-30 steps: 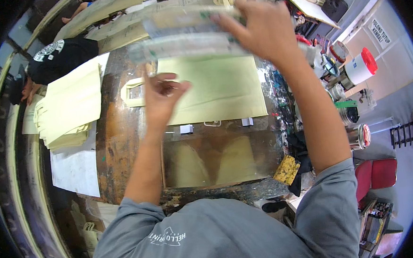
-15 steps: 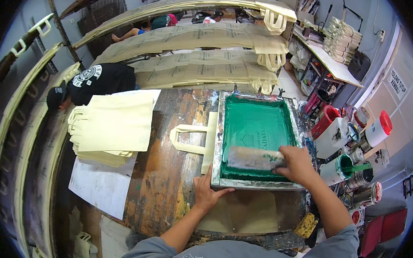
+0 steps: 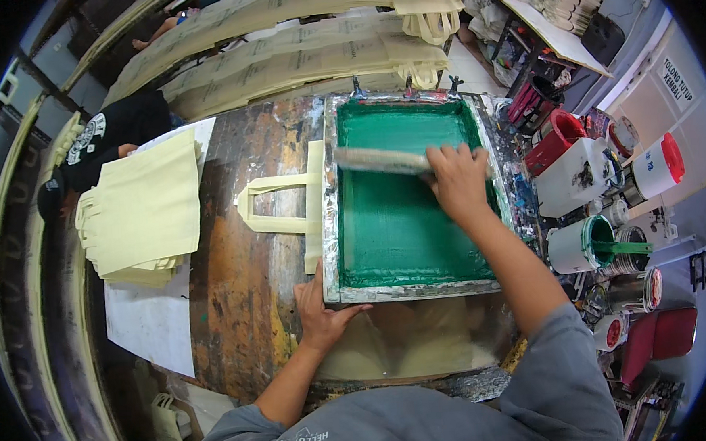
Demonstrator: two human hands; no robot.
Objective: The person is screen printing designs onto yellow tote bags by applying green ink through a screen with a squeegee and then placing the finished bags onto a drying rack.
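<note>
A wooden-framed printing screen [image 3: 330, 222] lies on the worktable, its mesh coated in wet green ink [image 3: 402, 234]. My right hand [image 3: 457, 183] is closed around the end of a squeegee [image 3: 380, 161], which lies crosswise over the far half of the mesh. At the near left corner of the frame, my left hand [image 3: 320, 318] rests with thumb and index finger stretched apart along its edges. From under the frame's left side sticks out the edge of a pale yellow fabric bag [image 3: 313, 199], its handle flat on the table.
Left on the table is a stack of pale yellow bags [image 3: 146, 205] over white paper [image 3: 154, 334]. Clamps [image 3: 409, 86] line the screen's far edge. Ink tubs, including a green one [image 3: 573, 246], crowd the right. A person in black [image 3: 109, 138] bends beside drying racks [image 3: 279, 63].
My right hand has pushed the squeegee from the near part of the screen to the far part. Green ink now covers the design that showed in the mesh. The view has shifted.
</note>
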